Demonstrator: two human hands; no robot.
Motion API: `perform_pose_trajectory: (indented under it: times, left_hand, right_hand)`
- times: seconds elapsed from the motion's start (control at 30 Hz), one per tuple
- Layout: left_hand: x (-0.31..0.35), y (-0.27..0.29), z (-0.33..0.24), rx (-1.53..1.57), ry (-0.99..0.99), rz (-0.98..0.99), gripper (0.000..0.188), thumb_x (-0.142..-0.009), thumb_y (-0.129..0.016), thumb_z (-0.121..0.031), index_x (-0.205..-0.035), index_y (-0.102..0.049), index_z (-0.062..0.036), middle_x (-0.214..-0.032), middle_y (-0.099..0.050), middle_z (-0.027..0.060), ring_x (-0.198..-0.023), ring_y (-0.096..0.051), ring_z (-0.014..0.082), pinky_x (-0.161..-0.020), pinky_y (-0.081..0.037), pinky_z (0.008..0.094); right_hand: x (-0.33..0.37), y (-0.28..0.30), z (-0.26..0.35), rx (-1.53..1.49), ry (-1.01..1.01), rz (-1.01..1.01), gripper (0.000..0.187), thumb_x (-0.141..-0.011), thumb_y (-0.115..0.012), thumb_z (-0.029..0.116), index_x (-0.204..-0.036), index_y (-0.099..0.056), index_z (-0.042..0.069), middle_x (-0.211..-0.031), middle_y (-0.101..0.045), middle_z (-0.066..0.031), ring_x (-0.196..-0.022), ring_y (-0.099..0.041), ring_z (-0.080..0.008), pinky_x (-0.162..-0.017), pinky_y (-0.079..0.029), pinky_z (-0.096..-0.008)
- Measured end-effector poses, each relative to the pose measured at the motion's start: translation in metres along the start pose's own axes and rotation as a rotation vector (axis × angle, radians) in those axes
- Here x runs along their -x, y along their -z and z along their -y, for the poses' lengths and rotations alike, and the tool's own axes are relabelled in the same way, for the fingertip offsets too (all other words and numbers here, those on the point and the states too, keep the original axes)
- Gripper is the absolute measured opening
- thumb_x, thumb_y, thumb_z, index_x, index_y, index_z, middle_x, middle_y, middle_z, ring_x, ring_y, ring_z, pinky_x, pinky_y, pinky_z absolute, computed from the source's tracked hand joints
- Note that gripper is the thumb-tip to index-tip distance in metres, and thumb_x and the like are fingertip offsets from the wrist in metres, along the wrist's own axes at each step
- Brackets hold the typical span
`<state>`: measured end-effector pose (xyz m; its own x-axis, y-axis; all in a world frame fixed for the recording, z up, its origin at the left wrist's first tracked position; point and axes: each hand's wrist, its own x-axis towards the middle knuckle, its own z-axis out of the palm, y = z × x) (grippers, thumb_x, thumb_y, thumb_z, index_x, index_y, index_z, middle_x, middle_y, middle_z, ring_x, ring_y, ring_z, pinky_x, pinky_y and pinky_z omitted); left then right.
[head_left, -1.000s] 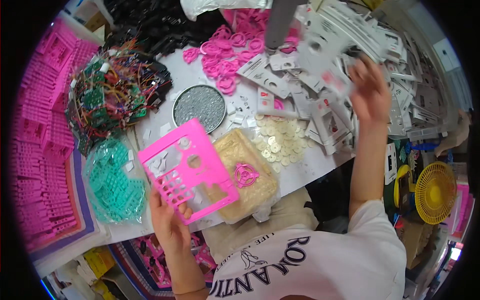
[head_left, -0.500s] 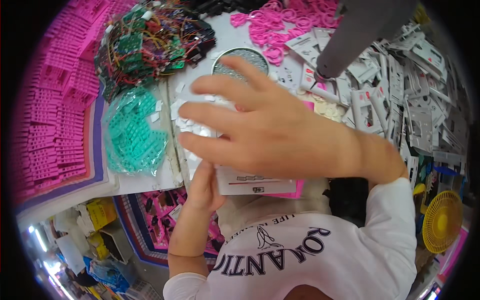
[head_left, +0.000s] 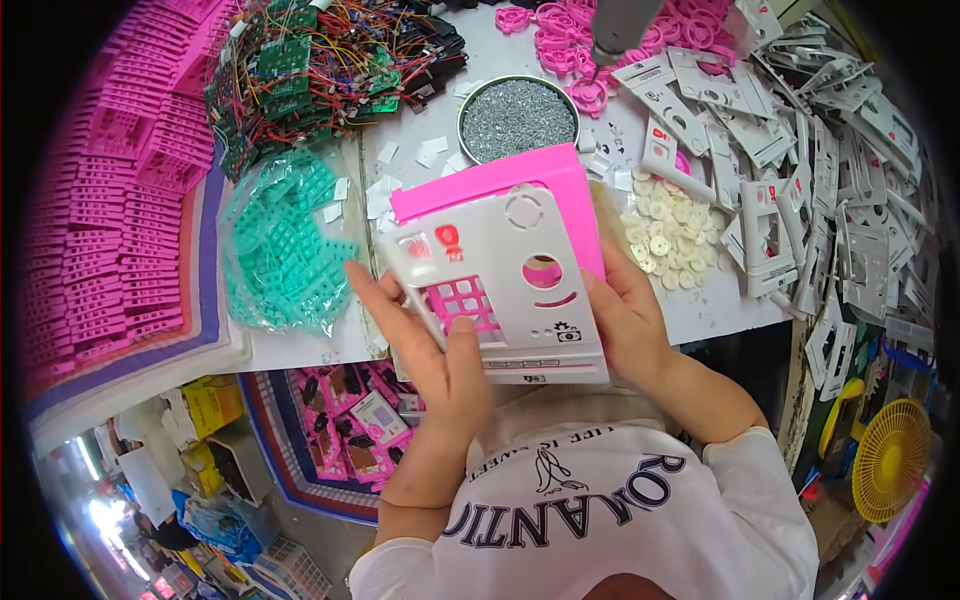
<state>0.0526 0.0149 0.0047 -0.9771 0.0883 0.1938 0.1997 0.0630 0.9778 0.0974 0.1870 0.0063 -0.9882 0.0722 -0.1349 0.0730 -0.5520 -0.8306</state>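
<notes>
A white plastic casing panel [head_left: 510, 270], with a grid of cut-outs and a round hole, is held tilted above the table's front edge. Behind it sits a pink plastic shell [head_left: 490, 184], sticking out past its top and right edges. My left hand [head_left: 430, 355] grips the panel's left side, thumb on the front beside the grid. Closed on the right edge, my right hand [head_left: 628, 315] has its thumb against the white panel, its other fingers partly hidden behind. How far the two parts are joined I cannot tell.
Beyond the casing stands a round tin of small screws [head_left: 520, 120], with a grey hanging tool [head_left: 622, 30] above it. White buttons [head_left: 672, 235] and piled white panels [head_left: 770, 210] lie right. Left are bagged green keypads [head_left: 285, 245], wired circuit boards [head_left: 320, 70] and stacked pink shells [head_left: 110, 240].
My right hand, earlier spread over the casing and blurred, has drawn back to the casing's right edge. The casing has come up into fuller view; the hanging tool appears higher and farther off.
</notes>
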Motion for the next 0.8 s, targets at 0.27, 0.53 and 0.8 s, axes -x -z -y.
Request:
perform_pose_trajectory:
  times: [0.27,0.53,0.8]
  left_hand:
    - [-0.011,0.013,0.019,-0.481,-0.227,0.128,0.121,-0.07,-0.09,-0.045,-0.159,-0.022,0.0041,-0.135,-0.039,0.0204,-0.125,-0.044,0.0328,-0.106,-0.039,0.0443]
    - [0.002,0.009,0.004,-0.122,0.2,0.116,0.107,-0.076,-0.088,-0.023,-0.158,-0.024,0.0026,-0.139,-0.041,0.0155,-0.124,-0.049,0.0241,-0.096,-0.05,0.0359]
    - [0.004,0.006,0.016,0.087,0.185,0.068,0.109,-0.077,-0.087,-0.014,-0.16,-0.017,0.0,-0.135,-0.042,0.0097,-0.114,-0.049,0.0176,-0.097,-0.046,0.0322]
  right_hand:
    - [0.0,-0.011,-0.005,0.004,0.118,0.005,0.047,-0.11,-0.048,0.031,-0.145,-0.045,-0.002,-0.128,-0.062,-0.0081,-0.111,-0.06,-0.0115,-0.095,-0.049,-0.0285]
    - [0.002,-0.006,-0.011,0.257,0.211,0.025,0.043,-0.108,-0.052,0.03,-0.138,-0.049,-0.002,-0.121,-0.063,-0.0103,-0.106,-0.06,-0.0146,-0.091,-0.049,-0.031]
    - [0.0,-0.004,-0.01,0.396,0.285,0.029,0.044,-0.104,-0.059,0.027,-0.136,-0.05,-0.002,-0.111,-0.064,-0.0089,-0.098,-0.059,-0.0145,-0.086,-0.048,-0.0311]
